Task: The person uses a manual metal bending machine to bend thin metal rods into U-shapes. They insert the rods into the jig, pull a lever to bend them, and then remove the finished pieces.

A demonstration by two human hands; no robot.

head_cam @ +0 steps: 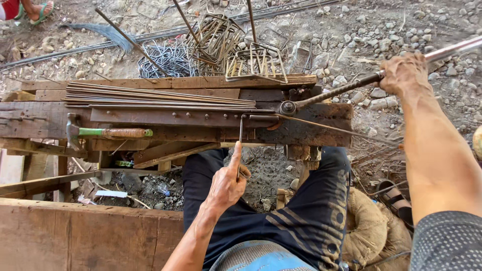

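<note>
At the wooden counter [201, 131], the right hand [404, 73] is clamped on the bender's lever [331, 92]; the left hand [228, 183] pinches a thin steel rod [241, 131] hanging off the counter's front edge, beside a hammer [108, 133].

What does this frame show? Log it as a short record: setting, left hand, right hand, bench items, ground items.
setting: outdoor wooden workbench on gravel ground
left hand: gripping a bent steel rod that hangs at the bench's front edge
right hand: closed around the bending lever, arm stretched out
bench items: bundle of straight rods; hammer with a green-banded handle
ground items: piles of bent stirrups beyond the bench
</note>
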